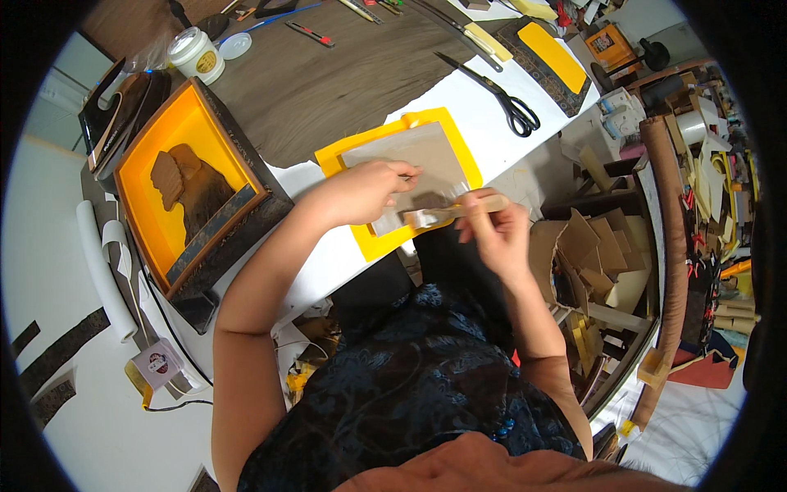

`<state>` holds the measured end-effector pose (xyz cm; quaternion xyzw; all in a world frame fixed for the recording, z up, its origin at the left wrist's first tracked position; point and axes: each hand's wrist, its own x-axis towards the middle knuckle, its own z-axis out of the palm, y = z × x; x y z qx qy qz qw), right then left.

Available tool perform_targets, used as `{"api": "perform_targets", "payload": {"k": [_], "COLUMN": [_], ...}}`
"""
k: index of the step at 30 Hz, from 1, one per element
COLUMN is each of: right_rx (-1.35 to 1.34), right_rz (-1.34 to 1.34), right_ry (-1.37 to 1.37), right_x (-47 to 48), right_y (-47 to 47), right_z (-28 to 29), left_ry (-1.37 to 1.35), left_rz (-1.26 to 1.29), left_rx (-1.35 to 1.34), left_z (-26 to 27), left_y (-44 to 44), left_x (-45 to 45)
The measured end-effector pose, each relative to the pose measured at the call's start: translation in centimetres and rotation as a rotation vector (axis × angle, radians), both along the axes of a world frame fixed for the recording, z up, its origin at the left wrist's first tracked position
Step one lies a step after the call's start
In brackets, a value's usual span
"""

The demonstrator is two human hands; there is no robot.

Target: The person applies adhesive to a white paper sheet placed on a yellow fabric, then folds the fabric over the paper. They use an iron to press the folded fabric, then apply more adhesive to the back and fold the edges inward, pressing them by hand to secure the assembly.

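My right hand (pixel 497 230) grips a flat brush (pixel 452 213) by its pale handle. The brush's whitish bristle end is over the near edge of a grey board (pixel 424 154), slightly blurred. That board lies on a larger yellow sheet (pixel 372 251), which shows as a border around it. My left hand (pixel 375 187) rests on the board's left part, fingers partly bent and apart, with nothing visible in it. White paper (pixel 323 261) lies beneath the yellow sheet along the table's near edge.
Left stands a yellow-lined box (pixel 195 117) holding a brown sculpted piece. Black scissors (pixel 498 92) lie to the right, near a patterned dark board (pixel 516 43) bearing a yellow strip. Farther back are a white jar (pixel 195 55) and a red cutter (pixel 310 34). A cardboard-scrap bin (pixel 596 252) stands right.
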<state>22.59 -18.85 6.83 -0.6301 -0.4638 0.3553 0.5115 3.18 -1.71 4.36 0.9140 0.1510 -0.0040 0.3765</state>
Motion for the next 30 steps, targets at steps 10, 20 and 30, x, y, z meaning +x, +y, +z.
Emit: {"api": "perform_targets", "payload": {"k": [10, 20, 30], "right_rx": [0.073, 0.057, 0.029], "right_rz": [-0.313, -0.244, -0.293], "right_ry": [-0.405, -0.476, -0.523], "right_x": [4.9, 6.4, 7.2], "right_y": [0.3, 0.6, 1.0], "right_z": [0.7, 1.2, 0.2], "left_ry": [0.010, 0.007, -0.013], "left_rz": [0.001, 0.012, -0.004], "left_rx": [-0.021, -0.028, 0.004], "left_z": [-0.6, -0.9, -0.9], "left_y": [0.2, 0.3, 0.2], "left_x": [-0.2, -0.3, -0.3]}}
